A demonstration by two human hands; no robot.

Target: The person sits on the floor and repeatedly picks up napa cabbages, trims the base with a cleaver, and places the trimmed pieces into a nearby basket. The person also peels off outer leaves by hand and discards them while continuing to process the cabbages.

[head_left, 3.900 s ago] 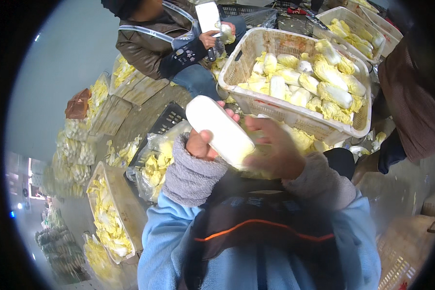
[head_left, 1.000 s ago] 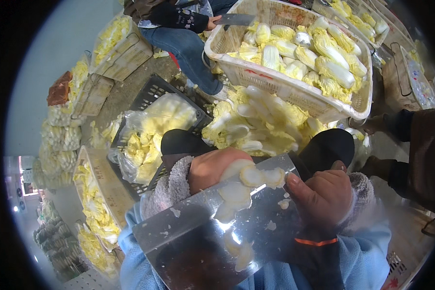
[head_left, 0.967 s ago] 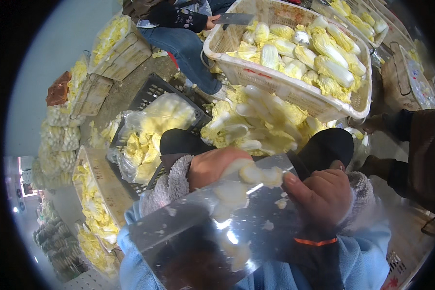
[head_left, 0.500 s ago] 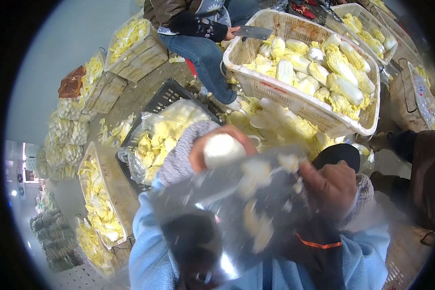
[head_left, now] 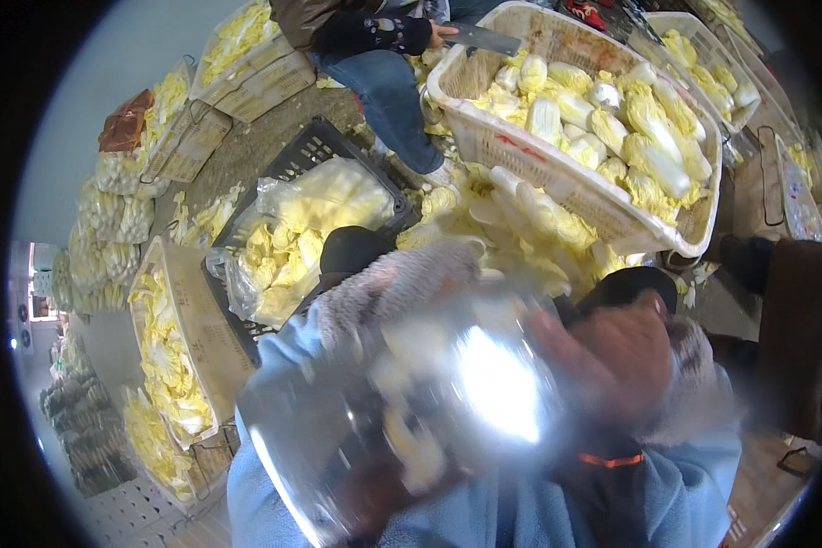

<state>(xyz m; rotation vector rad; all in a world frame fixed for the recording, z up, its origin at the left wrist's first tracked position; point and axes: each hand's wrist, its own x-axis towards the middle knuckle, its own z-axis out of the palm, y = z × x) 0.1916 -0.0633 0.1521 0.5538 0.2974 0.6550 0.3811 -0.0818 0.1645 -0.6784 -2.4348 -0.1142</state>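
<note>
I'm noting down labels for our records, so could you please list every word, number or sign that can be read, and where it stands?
No text is clear enough to quote.
Large white crate: red marking on its side, unreadable.
Co-worker's dark sleeve: pale markings, too small to read.
Cleaver: no text visible through blur and glare.

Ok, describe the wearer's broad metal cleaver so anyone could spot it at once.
Find the large white plastic crate of yellowish cabbages, upper right. Below it, the wearer's right hand holds the broad, shiny metal cleaver. Unlike the co-worker's grey cleaver, its face carries pale scraps and bright glare.
</note>
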